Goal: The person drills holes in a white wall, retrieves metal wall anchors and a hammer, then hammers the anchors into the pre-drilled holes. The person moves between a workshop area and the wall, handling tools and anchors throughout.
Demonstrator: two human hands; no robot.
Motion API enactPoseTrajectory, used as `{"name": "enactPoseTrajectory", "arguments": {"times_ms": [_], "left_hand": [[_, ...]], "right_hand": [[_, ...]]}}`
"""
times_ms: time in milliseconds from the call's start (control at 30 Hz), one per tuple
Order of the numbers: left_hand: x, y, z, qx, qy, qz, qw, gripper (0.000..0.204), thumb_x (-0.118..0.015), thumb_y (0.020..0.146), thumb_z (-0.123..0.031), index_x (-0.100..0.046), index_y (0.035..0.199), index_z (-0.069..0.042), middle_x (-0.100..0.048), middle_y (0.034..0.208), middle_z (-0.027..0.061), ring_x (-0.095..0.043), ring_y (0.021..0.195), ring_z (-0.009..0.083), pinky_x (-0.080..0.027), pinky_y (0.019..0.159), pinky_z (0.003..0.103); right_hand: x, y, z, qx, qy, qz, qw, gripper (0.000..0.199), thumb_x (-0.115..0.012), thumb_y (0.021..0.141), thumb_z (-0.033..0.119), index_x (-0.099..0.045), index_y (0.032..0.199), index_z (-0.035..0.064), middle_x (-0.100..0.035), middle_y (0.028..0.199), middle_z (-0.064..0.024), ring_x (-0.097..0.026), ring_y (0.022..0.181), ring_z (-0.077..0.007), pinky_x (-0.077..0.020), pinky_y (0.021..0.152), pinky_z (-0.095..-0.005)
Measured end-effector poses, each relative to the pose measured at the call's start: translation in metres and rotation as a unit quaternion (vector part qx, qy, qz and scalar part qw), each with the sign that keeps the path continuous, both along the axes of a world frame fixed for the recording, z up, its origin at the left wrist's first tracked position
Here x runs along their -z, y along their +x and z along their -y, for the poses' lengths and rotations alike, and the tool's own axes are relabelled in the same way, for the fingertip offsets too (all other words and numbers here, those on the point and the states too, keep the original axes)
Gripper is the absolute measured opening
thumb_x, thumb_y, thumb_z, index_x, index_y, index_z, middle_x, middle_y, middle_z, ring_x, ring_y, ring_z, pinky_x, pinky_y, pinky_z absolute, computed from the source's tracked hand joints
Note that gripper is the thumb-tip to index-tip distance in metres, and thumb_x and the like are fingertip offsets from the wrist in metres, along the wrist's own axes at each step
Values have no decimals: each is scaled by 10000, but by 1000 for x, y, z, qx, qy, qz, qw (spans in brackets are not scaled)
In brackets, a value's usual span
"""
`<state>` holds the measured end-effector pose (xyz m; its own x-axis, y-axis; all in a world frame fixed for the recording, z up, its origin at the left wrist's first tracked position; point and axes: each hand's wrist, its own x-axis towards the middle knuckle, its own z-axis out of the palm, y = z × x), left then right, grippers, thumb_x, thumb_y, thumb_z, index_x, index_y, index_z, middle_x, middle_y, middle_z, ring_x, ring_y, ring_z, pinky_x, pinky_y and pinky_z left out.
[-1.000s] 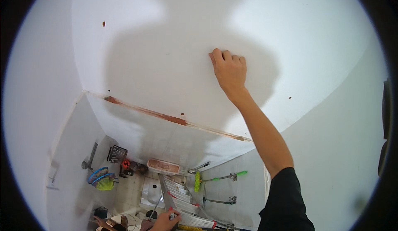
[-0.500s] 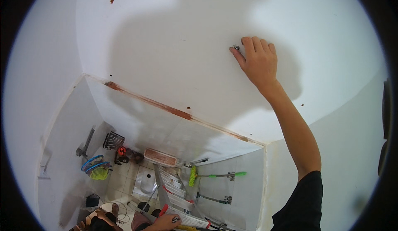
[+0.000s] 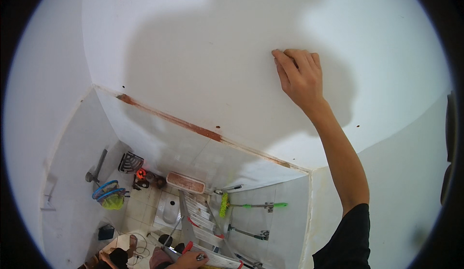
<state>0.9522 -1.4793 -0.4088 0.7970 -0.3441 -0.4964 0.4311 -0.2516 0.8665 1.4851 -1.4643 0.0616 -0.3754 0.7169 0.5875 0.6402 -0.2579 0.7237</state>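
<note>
My right hand (image 3: pixel 303 78) reaches up to the white wall (image 3: pixel 203 66), its fingertips pinched together against the surface. They cover the spot where a small shiny round metal fitting showed earlier, so the fitting itself is hidden. At the bottom, my left hand (image 3: pixel 189 260) rests by the top of a stepladder (image 3: pixel 197 218), its fingers curled round a small metal piece (image 3: pixel 200 257) whose kind I cannot make out. Several small drilled holes dot the wall, one of them a hole (image 3: pixel 218 127) just above the brown strip (image 3: pixel 179 122).
Far below are a squat toilet (image 3: pixel 170 210), an oblong reddish basin (image 3: pixel 186 182) and a black slotted shelf (image 3: pixel 131 162). A mop with a green handle (image 3: pixel 280 205) hangs on the right wall. Another person (image 3: pixel 117 258) is low at the left, near a cable (image 3: pixel 140 247).
My right hand's thumb and fingers have closed over the metal fitting, which was visible between them before. The view has shifted slightly; my left hand stays by the ladder top.
</note>
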Motion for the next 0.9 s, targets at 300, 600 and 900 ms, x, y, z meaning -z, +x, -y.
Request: {"name": "enactPoseTrajectory", "arguments": {"times_ms": [300, 600, 900], "left_hand": [[22, -11, 8, -17, 29, 84, 996, 429, -659, 1003, -467, -718, 1208, -95, -751, 973, 129, -731, 956, 277, -540, 911, 376], [9, 1, -3, 21, -11, -48, 999, 487, -664, 999, -497, -709, 1224, -68, -747, 1046, 145, -719, 966, 271, -535, 922, 386], [12, 3, 1, 24, -1, -28, 999, 569, -632, 991, -560, -718, 1242, -57, -749, 1052, 170, -715, 955, 292, -534, 900, 390]], "right_hand": [[4, -5, -9, -38, 39, -92, 994, 423, -837, 829, 46, -679, 1220, 85, -679, 989, -10, -625, 839, -170, -402, 725, -342], [10, -6, -14, -69, 76, -129, 986, 512, -803, 812, -44, -632, 1274, 95, -702, 995, -10, -628, 874, -184, -396, 749, -357], [15, -1, -13, -63, 78, -128, 987, 486, -821, 813, -4, -628, 1249, 89, -694, 1017, -48, -621, 877, -204, -396, 753, -369]]}}
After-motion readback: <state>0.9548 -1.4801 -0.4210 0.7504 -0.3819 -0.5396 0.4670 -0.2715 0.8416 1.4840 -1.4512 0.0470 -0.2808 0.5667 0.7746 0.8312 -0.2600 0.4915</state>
